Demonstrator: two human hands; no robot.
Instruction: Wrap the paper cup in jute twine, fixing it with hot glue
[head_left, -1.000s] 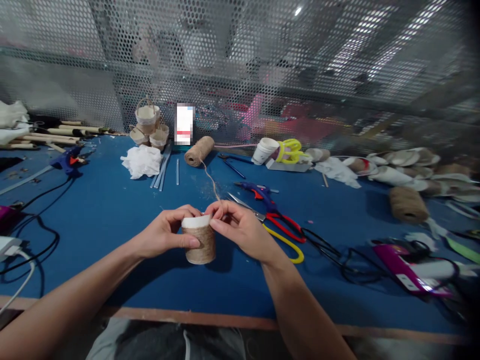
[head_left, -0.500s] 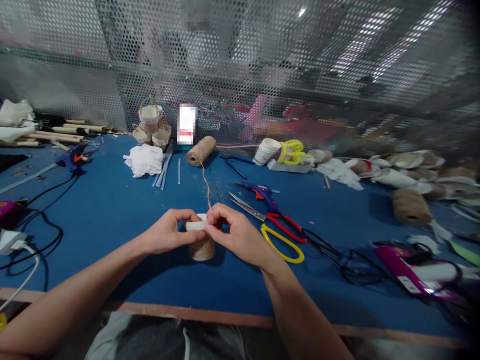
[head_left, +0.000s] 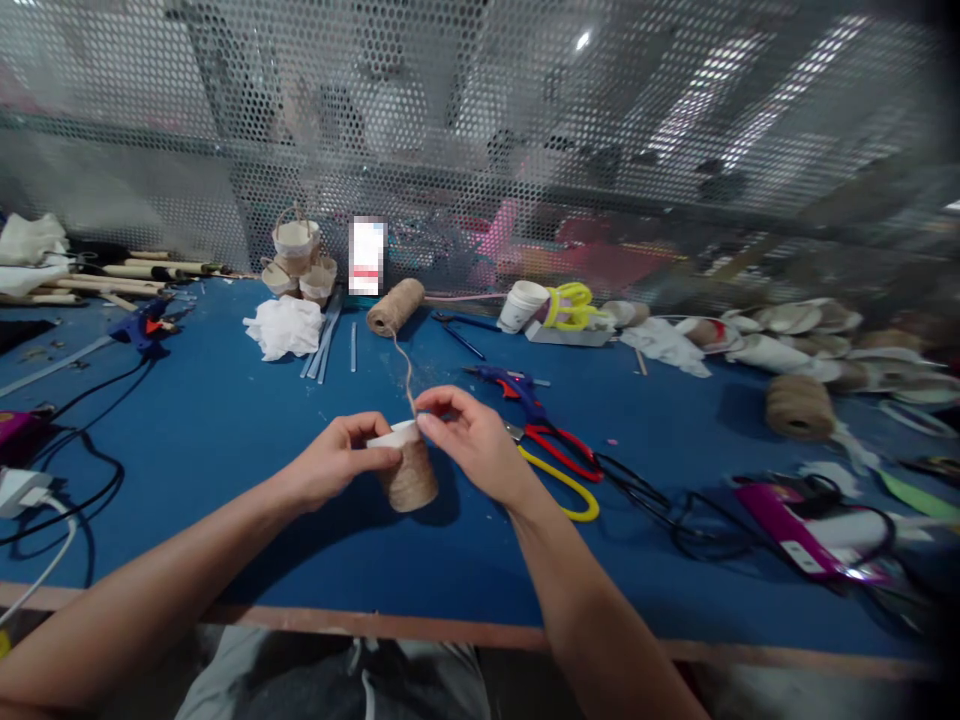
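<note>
Fingers of the left hand (head_left: 336, 462) close on the rim of a twine-wrapped cup (head_left: 411, 478), thumb outside and the other fingertips lost behind or inside the white rim. The cup is tilted above the blue table (head_left: 262, 570), in front of the person; whether its base touches the surface cannot be told. The right hand (head_left: 474, 442) pinches the twine (head_left: 409, 375) at the rim's right side, its fingers covering the exact spot where strand and cup meet.

From there the twine runs back to a spool (head_left: 397, 306) lying on its side. Beside the right hand lie scissors (head_left: 559, 485) with one red and one yellow handle, their blades mostly hidden by that hand, and a blue glue gun (head_left: 517, 388) just behind. Clear sticks (head_left: 324, 345) lie next to a crumpled white cloth or paper (head_left: 283, 328), with small baskets (head_left: 296, 240) stacked behind. An upright screen (head_left: 366, 258) is pixelated, unreadable. Far right, a second spool (head_left: 801, 408) sits near a purple device (head_left: 791, 530), partly covered by cables. Shapes behind the metal mesh (head_left: 420, 120) are too blurred to name.
</note>
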